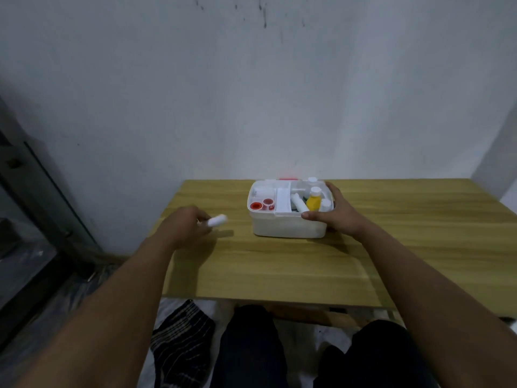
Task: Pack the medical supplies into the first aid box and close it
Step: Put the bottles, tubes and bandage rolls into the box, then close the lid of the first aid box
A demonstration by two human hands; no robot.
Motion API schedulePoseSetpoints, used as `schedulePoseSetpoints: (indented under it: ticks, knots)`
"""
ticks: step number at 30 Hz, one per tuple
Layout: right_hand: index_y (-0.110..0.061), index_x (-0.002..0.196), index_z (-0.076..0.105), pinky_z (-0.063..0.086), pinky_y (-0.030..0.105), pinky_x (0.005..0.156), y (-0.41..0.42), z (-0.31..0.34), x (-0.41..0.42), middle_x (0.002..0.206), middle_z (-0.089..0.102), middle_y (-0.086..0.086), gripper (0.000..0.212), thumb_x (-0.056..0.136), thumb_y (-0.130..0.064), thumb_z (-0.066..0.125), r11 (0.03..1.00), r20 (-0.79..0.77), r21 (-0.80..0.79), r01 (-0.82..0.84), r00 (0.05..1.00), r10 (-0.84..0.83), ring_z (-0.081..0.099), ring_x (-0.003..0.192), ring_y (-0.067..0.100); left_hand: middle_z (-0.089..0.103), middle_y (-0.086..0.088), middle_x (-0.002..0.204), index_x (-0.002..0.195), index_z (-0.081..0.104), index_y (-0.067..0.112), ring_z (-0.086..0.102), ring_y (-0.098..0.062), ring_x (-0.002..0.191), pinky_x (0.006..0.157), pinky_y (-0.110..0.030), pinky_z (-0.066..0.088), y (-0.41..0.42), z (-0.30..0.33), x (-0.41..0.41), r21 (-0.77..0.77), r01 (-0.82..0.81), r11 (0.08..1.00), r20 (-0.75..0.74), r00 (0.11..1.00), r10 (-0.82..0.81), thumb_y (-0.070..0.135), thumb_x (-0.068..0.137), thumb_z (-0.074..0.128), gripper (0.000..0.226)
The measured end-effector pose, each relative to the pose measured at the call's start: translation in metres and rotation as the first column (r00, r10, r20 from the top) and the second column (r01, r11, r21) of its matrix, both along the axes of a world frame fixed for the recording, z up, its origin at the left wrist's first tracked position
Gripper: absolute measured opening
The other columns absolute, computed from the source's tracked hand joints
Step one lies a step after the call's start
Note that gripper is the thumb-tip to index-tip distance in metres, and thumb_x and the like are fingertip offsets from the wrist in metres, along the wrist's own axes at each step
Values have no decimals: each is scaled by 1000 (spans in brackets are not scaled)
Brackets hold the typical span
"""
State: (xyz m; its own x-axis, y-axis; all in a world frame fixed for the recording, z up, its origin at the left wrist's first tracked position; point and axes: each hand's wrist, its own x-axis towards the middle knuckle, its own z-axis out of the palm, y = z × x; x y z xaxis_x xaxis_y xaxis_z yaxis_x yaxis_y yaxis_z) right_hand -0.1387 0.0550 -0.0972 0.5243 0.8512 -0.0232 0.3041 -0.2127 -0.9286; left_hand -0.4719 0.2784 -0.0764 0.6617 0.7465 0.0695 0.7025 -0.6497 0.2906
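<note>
Dim flat light, soft blur, wide-angle bending at edges

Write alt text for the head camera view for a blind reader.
A person's left hand holds a small white item left of an open white first aid box on a wooden table. The right hand grips the box's right end; a yellow bottle stands inside.

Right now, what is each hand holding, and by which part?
The left hand pinches a small white cylinder by one end. The right hand grips the first aid box at its right front corner, thumb on the rim.
</note>
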Motion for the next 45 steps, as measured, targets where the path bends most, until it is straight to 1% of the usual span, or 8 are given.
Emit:
schedulePoseSetpoints:
  ticks: [7,12,16,21,27,30,34,45]
  knots:
    - [-35,162,14,49,48,111,-1,1,-3,155,44,-7,149,44,-60,100,1000,-5,3,-6,1000,6,51,136,19,76,0,95,118,71,20,69,-8,77,64,-25,50,-26,70,89,-173,20,985,424,904,56,33,86,83,37]
    - [-33,163,13,50,44,110,-3,2,-4,155,45,-5,148,46,-57,101,1000,-24,13,-4,1000,5,52,135,18,74,-2,86,113,57,20,73,-14,75,77,-36,59,-46,88,152,-195,78,978,332,943,-9,32,84,84,41]
    - [-31,155,23,54,14,84,-5,3,-3,145,52,-6,114,69,-26,97,999,-5,29,-18,1000,18,60,117,3,72,-7,94,107,60,12,72,-26,88,80,-41,60,-55,78,180,-109,67,992,165,985,-48,32,86,79,34]
    - [-37,163,11,51,43,108,-9,8,-1,154,48,-1,140,54,-56,98,997,11,-69,-15,1000,16,54,134,21,73,-2,89,94,73,15,70,-23,85,72,-34,57,-57,58,190,9,80,997,-38,996,-80,42,87,74,28]
    - [-36,163,14,53,27,67,-7,19,9,143,57,4,108,80,-61,78,994,14,-108,3,1000,-2,65,114,21,73,0,84,89,75,14,68,-22,79,67,-30,53,-46,56,183,78,-42,996,115,993,33,41,92,63,29]
    - [-29,163,21,59,39,79,2,28,12,137,61,4,94,88,-67,64,993,-68,-100,65,995,-72,65,108,22,73,2,96,100,75,19,64,-21,84,71,-32,51,-28,56,176,54,-122,991,219,970,108,44,95,60,29]
    - [-24,157,41,50,49,108,20,27,23,149,53,-2,101,78,-83,63,984,-135,-88,156,977,-167,60,125,22,73,-2,112,115,72,17,63,-21,94,84,-36,53,5,40,171,-141,-182,973,286,934,216,50,98,58,40]
    - [-4,118,69,56,47,96,82,15,55,102,77,16,51,95,-49,66,935,-341,-155,318,871,-353,74,99,36,74,-11,106,115,66,7,71,-31,94,73,-35,52,63,-10,203,-802,-60,595,262,859,440,70,92,58,68]
